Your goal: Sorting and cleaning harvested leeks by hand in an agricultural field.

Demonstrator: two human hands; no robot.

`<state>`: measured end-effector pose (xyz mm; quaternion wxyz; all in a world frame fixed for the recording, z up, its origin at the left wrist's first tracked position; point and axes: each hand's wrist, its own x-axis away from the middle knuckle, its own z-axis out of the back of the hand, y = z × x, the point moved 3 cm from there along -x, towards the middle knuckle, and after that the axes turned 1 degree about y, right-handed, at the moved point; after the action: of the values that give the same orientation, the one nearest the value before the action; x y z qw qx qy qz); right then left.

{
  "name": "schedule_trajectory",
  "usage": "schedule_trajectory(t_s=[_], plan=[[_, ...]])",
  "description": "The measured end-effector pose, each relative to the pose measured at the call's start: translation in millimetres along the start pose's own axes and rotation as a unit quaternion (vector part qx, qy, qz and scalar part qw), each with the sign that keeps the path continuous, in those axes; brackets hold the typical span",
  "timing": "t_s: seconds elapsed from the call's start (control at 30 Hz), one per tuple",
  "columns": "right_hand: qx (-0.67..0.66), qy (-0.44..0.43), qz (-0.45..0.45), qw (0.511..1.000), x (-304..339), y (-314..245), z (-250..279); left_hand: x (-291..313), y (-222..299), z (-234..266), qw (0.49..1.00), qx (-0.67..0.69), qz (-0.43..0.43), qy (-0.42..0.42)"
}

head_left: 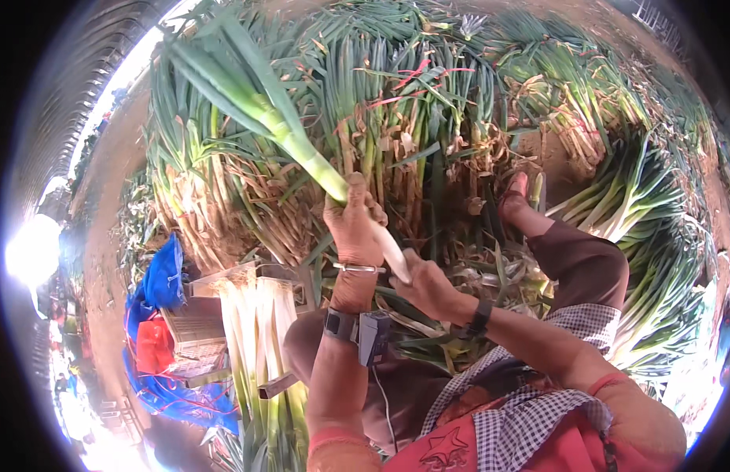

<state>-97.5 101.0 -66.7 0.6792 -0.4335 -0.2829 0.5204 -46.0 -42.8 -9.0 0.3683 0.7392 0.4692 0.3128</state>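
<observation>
My left hand (353, 224) grips a long green onion (290, 138) around the middle of its stalk, with the green leaves fanning up to the left. My right hand (424, 285) closes on the white lower end of the same stalk (392, 252), just below the left hand. A thin bangle and a dark watch sit on my left wrist, a dark band on my right wrist. Cleaned white-stalked onions (259, 330) lie stacked at my lower left.
Big heaps of uncleaned green onions (396, 102) cover the ground ahead and more lie to the right (640, 204). A blue bag (164, 275) and a red object (152, 342) sit at the left. My bent knee (585, 259) and foot (514, 193) are at the right.
</observation>
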Motion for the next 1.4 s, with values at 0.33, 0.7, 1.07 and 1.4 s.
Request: schedule_trajectory(t_s=[0.33, 0.7, 1.07, 1.4], plan=[[-0.114, -0.096, 0.044, 0.988, 41.3, -16.4, 10.1, -16.5, 74.5, 13.7, 0.970, 0.112, 0.004, -0.218], [-0.178, -0.244, 0.075, 0.950, 43.5, -21.5, 18.5, -47.0, 96.0, 86.1, 0.941, 0.260, 0.048, -0.211], [0.316, -0.297, 0.142, 0.890, 147.4, 13.3, 87.4, -58.1, 148.4, 133.5, 0.915, 0.274, -0.069, -0.287], [-0.095, 0.069, 0.110, 0.987, 5.2, -38.8, 32.7, -30.5, 120.3, 103.2, 0.929, 0.224, -0.150, -0.253]])
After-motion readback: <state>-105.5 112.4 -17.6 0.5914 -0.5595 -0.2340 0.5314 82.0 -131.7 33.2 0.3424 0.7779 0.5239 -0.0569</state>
